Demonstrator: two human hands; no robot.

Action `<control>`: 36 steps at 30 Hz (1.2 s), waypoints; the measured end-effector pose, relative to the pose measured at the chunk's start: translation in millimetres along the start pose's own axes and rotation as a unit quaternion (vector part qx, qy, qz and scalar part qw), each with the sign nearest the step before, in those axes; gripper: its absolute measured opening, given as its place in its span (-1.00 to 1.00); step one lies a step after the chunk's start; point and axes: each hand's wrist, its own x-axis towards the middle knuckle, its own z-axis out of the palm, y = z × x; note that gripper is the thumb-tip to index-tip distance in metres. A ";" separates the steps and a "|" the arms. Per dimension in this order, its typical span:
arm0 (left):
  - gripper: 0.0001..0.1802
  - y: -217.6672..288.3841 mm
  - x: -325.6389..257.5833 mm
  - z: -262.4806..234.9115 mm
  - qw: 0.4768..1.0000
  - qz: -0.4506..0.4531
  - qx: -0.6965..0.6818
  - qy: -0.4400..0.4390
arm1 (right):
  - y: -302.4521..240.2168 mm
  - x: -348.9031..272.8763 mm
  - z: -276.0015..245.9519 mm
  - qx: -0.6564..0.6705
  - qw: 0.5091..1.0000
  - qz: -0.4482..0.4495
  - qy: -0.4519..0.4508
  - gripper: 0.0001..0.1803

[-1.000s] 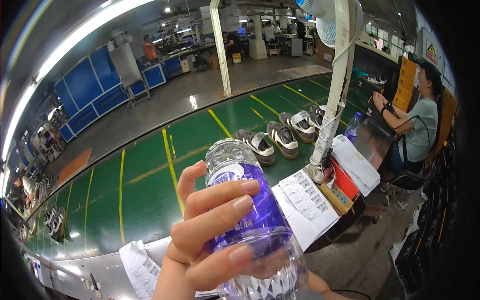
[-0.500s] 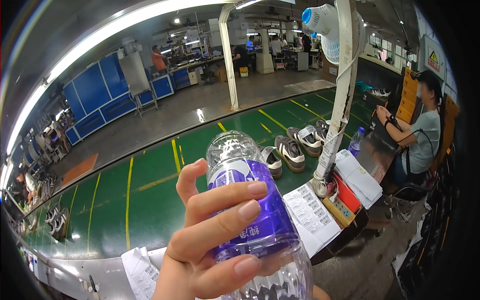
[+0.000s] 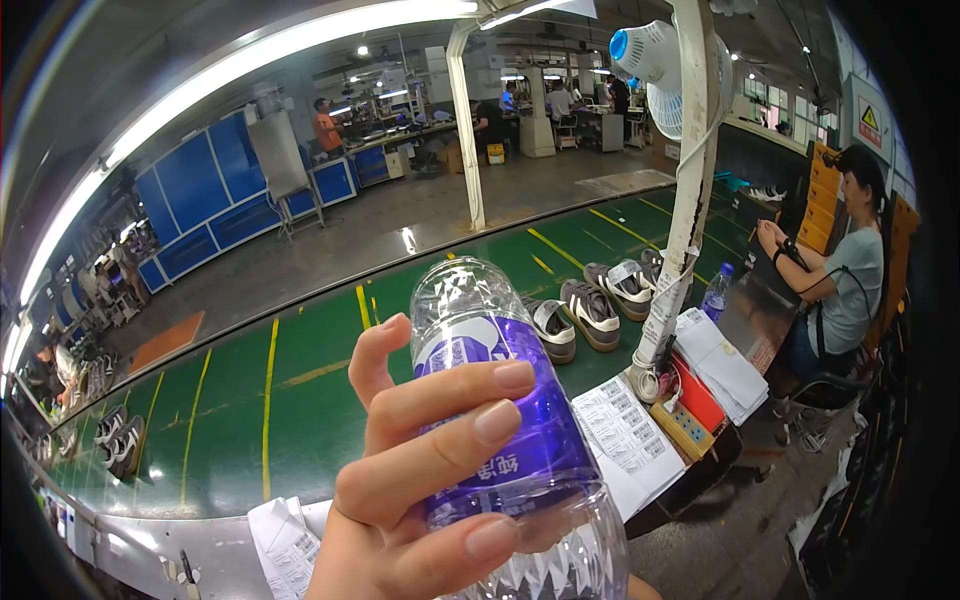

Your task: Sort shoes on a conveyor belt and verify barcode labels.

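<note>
A hand (image 3: 420, 480), seemingly the left, wraps its fingers around a clear purple-labelled water bottle (image 3: 505, 430) raised above the green conveyor belt (image 3: 300, 400); loosened, it could fall among the passing shoes (image 3: 590, 312).

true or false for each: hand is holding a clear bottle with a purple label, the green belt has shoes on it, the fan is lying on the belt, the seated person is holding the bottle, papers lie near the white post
1. A hand grips a clear plastic bottle with a purple label. True; which hand it is cannot be told.
2. Shoes sit on the green belt. True.
3. The fan lies on the belt. False: it is mounted high on the white post.
4. The seated person holds the bottle. False: that person sits apart at the right, hands raised near their own chest.
5. Printed papers lie near the base of the post. True.
</note>
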 end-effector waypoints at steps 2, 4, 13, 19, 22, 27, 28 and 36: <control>-0.09 1.4 1.2 -0.1 1.000 0.002 -0.001 -0.004 | 1.5 -0.5 -0.3 -0.002 1.000 -0.002 -0.001 -0.70; -0.02 5.2 5.3 -0.5 1.000 -0.005 0.022 -0.014 | 1.0 -0.3 0.5 -0.003 1.000 -0.003 -0.003 -0.70; -0.04 -4.0 2.1 -9.7 1.000 0.012 0.001 -0.021 | 5.1 -0.1 6.2 0.008 1.000 0.001 -0.001 -0.69; -0.12 2.6 0.3 -6.7 1.000 -0.005 -0.020 -0.022 | 4.9 -0.6 9.4 0.003 1.000 -0.003 0.006 -0.70; -0.41 5.6 -10.4 2.8 0.996 -0.025 -0.069 0.057 | 2.0 -0.2 10.6 -0.012 1.000 0.001 0.004 -0.71; -0.40 6.2 -18.6 -17.7 0.991 -0.044 -0.122 -0.040 | 15.2 3.0 10.5 0.015 1.000 -0.016 -0.003 -0.70; -0.40 5.0 -19.5 -22.8 0.984 -0.062 -0.142 -0.090 | 14.0 2.0 10.1 0.017 1.000 -0.014 -0.003 -0.70; -0.20 4.1 -43.6 -41.0 0.849 -0.330 -0.285 -0.299 | -11.6 -11.8 -3.1 0.090 0.988 -0.096 0.079 -0.68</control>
